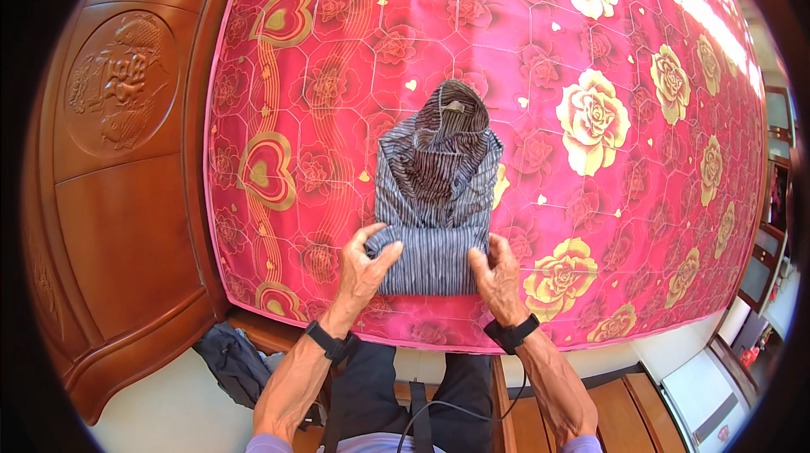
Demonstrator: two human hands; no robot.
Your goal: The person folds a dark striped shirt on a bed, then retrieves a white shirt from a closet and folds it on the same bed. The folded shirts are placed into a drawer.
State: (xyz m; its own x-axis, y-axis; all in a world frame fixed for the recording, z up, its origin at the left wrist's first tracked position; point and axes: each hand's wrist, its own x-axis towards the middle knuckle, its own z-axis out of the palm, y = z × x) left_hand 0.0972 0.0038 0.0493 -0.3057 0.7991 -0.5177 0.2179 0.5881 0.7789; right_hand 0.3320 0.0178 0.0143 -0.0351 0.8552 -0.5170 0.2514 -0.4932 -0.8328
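A striped grey and dark hooded garment (436, 200) lies on a pink flowered bedspread (316, 212), its hood end away from me. The lower end is folded up into a flat band. My left hand (367, 260) pinches the left end of this fold, thumb on top and fingers behind the cloth. At the right end, my right hand (497, 266) grips the fold's edge between thumb and fingers. Inside the hood opening a small pale label shows at the neck. The undersides of the fold and some fingertips are hidden.
A carved wooden headboard (126, 187) rises along the bed's left side. Dark cloth (231, 361) hangs at its foot. A thin cable (455, 403) runs from my right wristband across my lap. Wooden furniture (607, 415) stands at the lower right.
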